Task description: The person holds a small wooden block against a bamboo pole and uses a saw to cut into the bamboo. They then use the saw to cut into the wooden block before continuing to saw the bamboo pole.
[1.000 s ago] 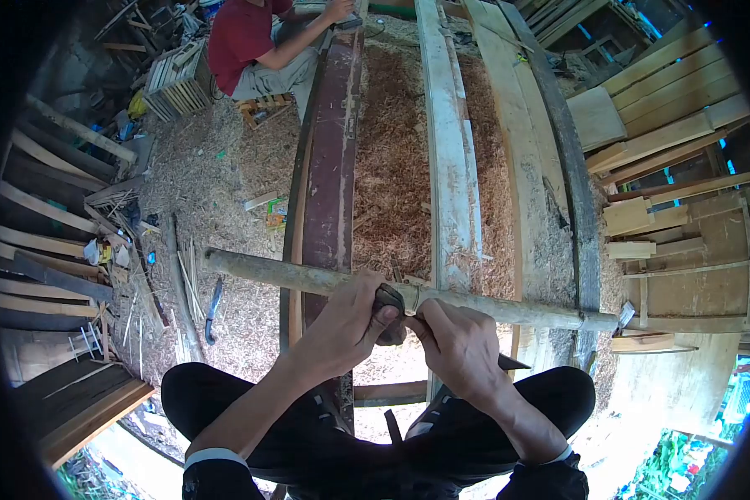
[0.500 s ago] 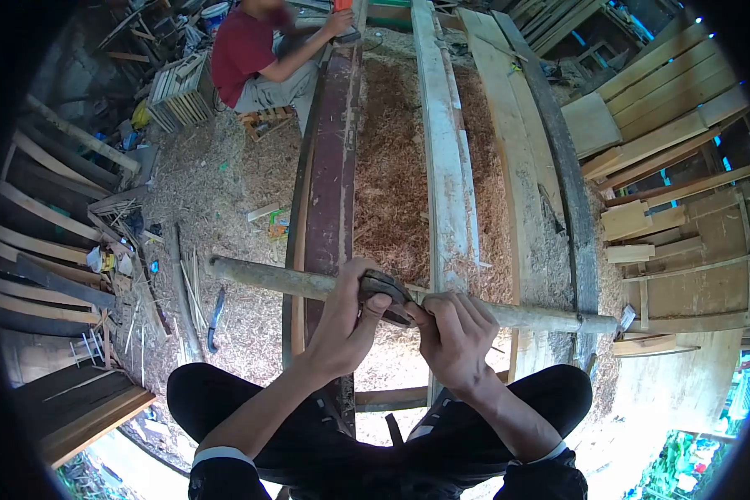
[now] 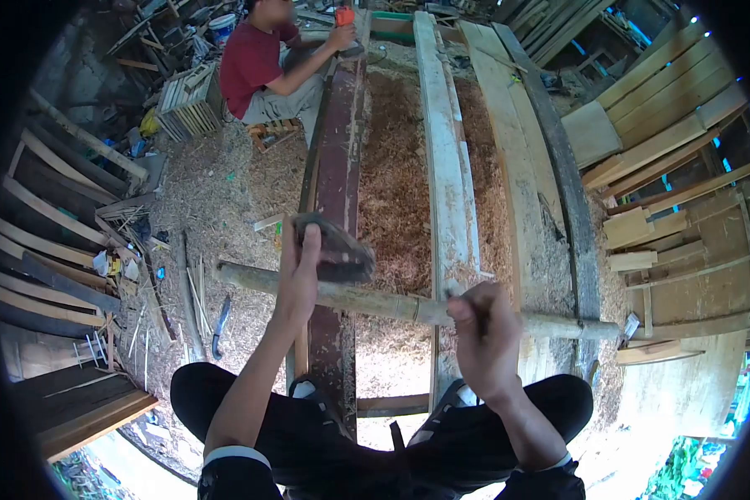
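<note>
My left hand (image 3: 298, 283) grips a dark, worn wooden hand plane (image 3: 342, 254), blurred by motion and tilted above the left side of a bamboo pole (image 3: 383, 303). My right hand (image 3: 489, 342) is closed in a pinch near the pole's right half. A small greyish tip (image 3: 452, 293) shows at its fingers, too little to tell what it is. The pole lies crosswise in front of my knees, over a maroon board (image 3: 335, 175) and a white-painted board (image 3: 446, 179). Wood shavings lie on the white board.
A co-worker in a red shirt (image 3: 254, 62) sits at the far left, holding an orange power tool (image 3: 344, 17). A knife (image 3: 221, 325) lies on the floor at left. Long planks (image 3: 517, 142) run along the right; stacked boards (image 3: 667, 83) stand beyond. Shavings (image 3: 392, 167) cover the ground.
My hands have come apart. The left has carried the hand plane up and left; the right has left the plane and moved slightly right. The view has shifted a little.
</note>
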Available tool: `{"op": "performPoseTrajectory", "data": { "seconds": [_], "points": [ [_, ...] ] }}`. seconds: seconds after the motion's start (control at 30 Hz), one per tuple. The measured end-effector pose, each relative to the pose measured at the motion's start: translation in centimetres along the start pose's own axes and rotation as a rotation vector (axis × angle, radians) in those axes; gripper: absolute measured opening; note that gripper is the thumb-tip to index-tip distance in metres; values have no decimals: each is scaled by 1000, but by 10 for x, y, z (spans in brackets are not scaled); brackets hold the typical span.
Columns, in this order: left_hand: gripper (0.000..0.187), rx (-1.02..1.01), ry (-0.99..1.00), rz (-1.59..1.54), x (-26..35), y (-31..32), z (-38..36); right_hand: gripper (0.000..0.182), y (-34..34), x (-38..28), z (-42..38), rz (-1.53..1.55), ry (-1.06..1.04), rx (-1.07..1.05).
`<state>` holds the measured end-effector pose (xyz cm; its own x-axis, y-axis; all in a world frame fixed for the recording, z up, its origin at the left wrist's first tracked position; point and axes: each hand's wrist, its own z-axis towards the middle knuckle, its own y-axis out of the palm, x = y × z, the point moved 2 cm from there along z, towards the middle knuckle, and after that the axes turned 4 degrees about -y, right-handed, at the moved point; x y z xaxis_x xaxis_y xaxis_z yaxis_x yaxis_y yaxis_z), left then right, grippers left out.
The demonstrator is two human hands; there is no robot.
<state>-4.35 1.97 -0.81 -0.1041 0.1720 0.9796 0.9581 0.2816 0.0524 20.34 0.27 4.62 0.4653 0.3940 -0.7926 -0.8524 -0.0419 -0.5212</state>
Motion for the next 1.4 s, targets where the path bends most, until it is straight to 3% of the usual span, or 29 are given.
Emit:
{"op": "performPoseTrajectory", "data": {
  "seconds": [0.17,0.27,0.33,0.5,0.57,0.83,1.4],
  "points": [
    [51,-113,131,-36,0,30,-25,17,11,4,2,-41,10,-70],
    [51,-294,265,-41,4,40,-28,15,5,-5,7,-19,-46,-75],
    [55,-283,212,-57,6,42,-27,14,4,-11,9,-57,-235,-24],
    [58,-297,141,-95,-5,43,-27,15,6,-9,4,-73,-236,-85],
    [41,-328,187,-151,-8,44,-29,15,5,-10,4,-133,-257,-136],
    [42,-350,186,-126,-8,47,-32,20,9,-15,2,-262,-380,-152],
    [42,-299,271,-65,-3,53,-40,20,15,-14,-2,-297,-358,-129]
  ]
}}
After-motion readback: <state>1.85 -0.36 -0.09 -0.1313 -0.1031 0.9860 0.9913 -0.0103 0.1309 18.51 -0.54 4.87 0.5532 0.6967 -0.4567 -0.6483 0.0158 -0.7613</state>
